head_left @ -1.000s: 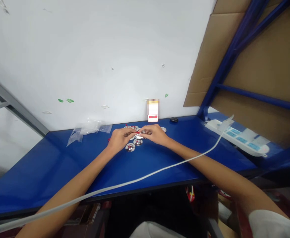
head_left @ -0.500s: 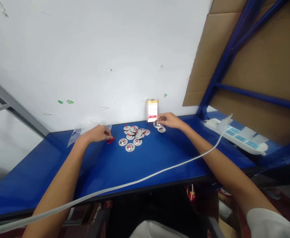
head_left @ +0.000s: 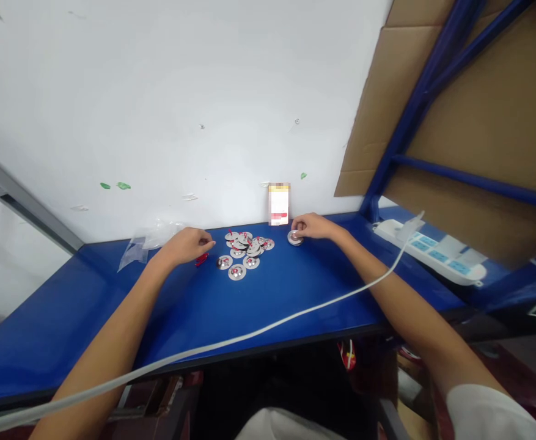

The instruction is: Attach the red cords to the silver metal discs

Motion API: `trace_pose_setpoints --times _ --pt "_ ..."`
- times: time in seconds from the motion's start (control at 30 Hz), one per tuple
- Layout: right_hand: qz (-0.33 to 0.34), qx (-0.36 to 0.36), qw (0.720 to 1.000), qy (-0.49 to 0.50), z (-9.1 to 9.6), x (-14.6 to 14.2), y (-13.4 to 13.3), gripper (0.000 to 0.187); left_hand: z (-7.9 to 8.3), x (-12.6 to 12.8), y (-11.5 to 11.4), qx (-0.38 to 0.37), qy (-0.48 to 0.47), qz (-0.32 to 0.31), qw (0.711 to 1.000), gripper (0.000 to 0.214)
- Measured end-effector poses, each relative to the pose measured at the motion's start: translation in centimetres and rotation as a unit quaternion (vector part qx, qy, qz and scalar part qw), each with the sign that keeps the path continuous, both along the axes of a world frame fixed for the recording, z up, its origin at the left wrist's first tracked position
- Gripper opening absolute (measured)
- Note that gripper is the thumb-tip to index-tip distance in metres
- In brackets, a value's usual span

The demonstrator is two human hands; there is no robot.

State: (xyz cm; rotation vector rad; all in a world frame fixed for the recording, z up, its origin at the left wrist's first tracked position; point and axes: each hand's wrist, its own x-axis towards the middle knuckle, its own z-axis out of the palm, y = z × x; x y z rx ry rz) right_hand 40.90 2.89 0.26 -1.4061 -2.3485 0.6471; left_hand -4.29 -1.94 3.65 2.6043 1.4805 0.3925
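Observation:
Several small metal finger cymbals (head_left: 237, 272), dome-centred discs with red cords, lie in a loose pile and singly in the middle of the blue table. Just left of them is my left hand (head_left: 189, 245), its fingertips a little apart with nothing visible in them. Below its fingertips, a small bunch of red cord (head_left: 201, 260) rests on the tabletop. To the right of the pile, my right hand (head_left: 314, 226) pinches the rim of a finger cymbal (head_left: 294, 239) down at the table. Another cymbal there is mostly covered by it.
A lit phone (head_left: 279, 205) leans against the white wall behind the cymbals. Clear plastic bags (head_left: 155, 235) lie behind my left hand. A white power strip (head_left: 428, 250) sits at the right, and its cable (head_left: 268, 330) hangs across the view in front.
My right hand has lowered its cymbal onto the one lying on the table. My left hand has let go of the red cord and shifted slightly up and right.

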Motion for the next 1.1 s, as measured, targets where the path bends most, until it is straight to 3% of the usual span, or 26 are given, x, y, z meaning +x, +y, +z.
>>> trace_pose_setpoints --times 0.27,0.47,0.7,0.87,1.1 --pt "0.012 -0.028 1.000 -0.004 0.2 0.3 -0.1 0.035 -1.0 0.1 0.6 0.028 -0.006 0.000 1.000 0.038" --pt "0.053 -0.044 0.996 -0.048 0.7 0.2 -0.5 0.056 -2.9 3.5 -0.6 0.045 -0.072 -0.053 0.995 0.037" --pt "0.067 0.012 0.995 -0.070 1.2 -1.7 -1.9 0.036 -3.9 6.8 -2.9 0.046 -0.111 -0.121 0.985 0.057" --pt "0.065 0.077 0.993 -0.060 0.7 -2.9 -2.2 0.039 -4.2 7.2 -3.1 0.039 -0.049 -0.137 0.989 0.057" --pt "0.075 0.095 0.990 -0.072 0.2 -2.9 -1.9 0.037 -4.2 7.1 -2.9 0.094 -0.032 -0.169 0.981 0.048"
